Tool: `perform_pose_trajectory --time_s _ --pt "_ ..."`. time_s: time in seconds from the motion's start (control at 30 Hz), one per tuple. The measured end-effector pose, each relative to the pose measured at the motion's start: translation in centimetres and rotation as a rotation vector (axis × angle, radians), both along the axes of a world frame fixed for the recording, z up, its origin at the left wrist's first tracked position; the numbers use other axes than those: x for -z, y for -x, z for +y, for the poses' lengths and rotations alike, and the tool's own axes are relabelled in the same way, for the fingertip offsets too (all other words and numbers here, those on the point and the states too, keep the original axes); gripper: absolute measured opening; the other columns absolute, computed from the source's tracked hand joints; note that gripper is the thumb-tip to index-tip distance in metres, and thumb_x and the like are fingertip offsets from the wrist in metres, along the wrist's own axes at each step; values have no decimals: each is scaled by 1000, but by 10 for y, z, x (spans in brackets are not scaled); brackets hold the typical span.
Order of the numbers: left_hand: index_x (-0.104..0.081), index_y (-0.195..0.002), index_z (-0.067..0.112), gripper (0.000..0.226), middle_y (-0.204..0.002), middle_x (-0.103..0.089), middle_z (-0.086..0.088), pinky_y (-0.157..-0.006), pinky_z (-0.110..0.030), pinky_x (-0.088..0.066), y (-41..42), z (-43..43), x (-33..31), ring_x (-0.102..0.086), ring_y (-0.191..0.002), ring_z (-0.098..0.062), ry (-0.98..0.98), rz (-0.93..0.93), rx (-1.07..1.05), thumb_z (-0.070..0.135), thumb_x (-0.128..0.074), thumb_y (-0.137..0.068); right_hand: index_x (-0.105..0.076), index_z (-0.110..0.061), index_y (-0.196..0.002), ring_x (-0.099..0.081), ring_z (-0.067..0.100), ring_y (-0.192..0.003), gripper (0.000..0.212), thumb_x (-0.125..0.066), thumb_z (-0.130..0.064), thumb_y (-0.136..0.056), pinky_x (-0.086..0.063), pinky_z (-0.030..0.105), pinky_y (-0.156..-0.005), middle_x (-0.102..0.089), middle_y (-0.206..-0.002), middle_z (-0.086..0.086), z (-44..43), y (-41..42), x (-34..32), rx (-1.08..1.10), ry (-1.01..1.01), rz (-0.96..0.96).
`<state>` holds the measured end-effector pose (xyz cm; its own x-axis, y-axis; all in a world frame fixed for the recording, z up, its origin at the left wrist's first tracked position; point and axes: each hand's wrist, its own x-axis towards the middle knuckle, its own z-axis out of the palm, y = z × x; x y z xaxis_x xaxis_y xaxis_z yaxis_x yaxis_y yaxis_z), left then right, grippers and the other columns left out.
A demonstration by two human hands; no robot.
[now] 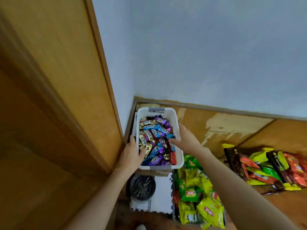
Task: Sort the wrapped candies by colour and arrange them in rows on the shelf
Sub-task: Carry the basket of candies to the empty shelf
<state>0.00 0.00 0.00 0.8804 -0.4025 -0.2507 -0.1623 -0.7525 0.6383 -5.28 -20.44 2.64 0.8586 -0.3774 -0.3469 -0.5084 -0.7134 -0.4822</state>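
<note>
head view: you had both hands on the white basket [178, 156], tucked in the corner where the pale wall [199, 55] met the wooden door [58, 80]. your left hand [131, 154] gripped its left side, thumb hooked inside, fingers down the outside. your right hand [186, 139] clamped the right side, thumb lying in across the wrapped candies [156, 135]. those were purple, blue, gold, brown and one red, all jumbled in the basket. resting or lifted, i couldn't tell. nearer you sat green and yellow packets [196, 193]; further right a heap of mixed packets [269, 165] lay on the wooden shelf [224, 127].
</note>
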Motion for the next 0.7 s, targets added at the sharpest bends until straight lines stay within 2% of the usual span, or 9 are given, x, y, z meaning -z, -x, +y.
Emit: perform_pose_trajectory --time_s 0.13,0.27,0.33,0.43,0.5,0.53,0.6,0.7 --pt "-24 -141 10 60 -121 -58 -10 -70 -30 -56 -6 -7 15 -63 -103 -22 64 53 -48 25 -56 -92 -3 -13 -148 -44 29 -126 85 -61 -30 -88 -43 39 -96 -33 -147 12 2 0 9 100 -83 54" --pt "-23 -145 16 57 -124 -58 -11 -76 -40 -58 -7 -10 25 -62 -107 -24 136 83 -105 17 -51 -95 1 -17 -148 -56 30 -112 82 -58 -19 -90 -50 38 -83 -44 -139 15 3 0 19 185 -175 51" --pt "-25 -146 17 55 -127 -57 -10 -79 -38 -57 -7 -10 26 -60 -110 -24 158 98 -132 14 -48 -96 0 -18 -148 -56 29 -111 79 -55 -15 -91 -51 38 -82 -46 -138 14 3 0 21 204 -196 26" --pt "-32 -144 17 50 -127 -56 -7 -75 -27 -53 -4 -11 22 -57 -112 -19 234 133 -170 11 -47 -96 -5 -20 -148 -55 23 -113 71 -49 -10 -94 -52 29 -72 -43 -140 10 2 3 23 233 -234 -17" --pt "-35 -143 17 50 -123 -56 -1 -67 -15 -50 -2 -10 19 -55 -106 -10 288 155 -178 10 -49 -95 -11 -19 -148 -56 16 -104 66 -47 -8 -94 -47 14 -56 -44 -140 8 3 7 22 242 -252 -59" --pt "-36 -142 17 50 -120 -56 0 -64 -12 -49 0 -9 17 -55 -104 -8 313 164 -182 9 -50 -95 -14 -19 -147 -56 12 -97 64 -47 -8 -94 -46 12 -52 -47 -137 7 1 10 23 250 -266 -94" --pt "-38 -141 18 50 -113 -57 4 -61 -12 -50 4 -8 13 -57 -100 -8 366 182 -197 8 -52 -94 -23 -21 -145 -56 8 -89 61 -49 -6 -92 -49 15 -52 -54 -131 5 0 17 20 272 -303 -166" --pt "-40 -140 20 50 -109 -57 8 -64 -17 -52 12 -8 4 -57 -94 -4 404 179 -196 8 -53 -94 -32 -23 -141 -58 6 -87 59 -53 -5 -90 -51 17 -55 -59 -122 1 -2 30 11 297 -343 -250"
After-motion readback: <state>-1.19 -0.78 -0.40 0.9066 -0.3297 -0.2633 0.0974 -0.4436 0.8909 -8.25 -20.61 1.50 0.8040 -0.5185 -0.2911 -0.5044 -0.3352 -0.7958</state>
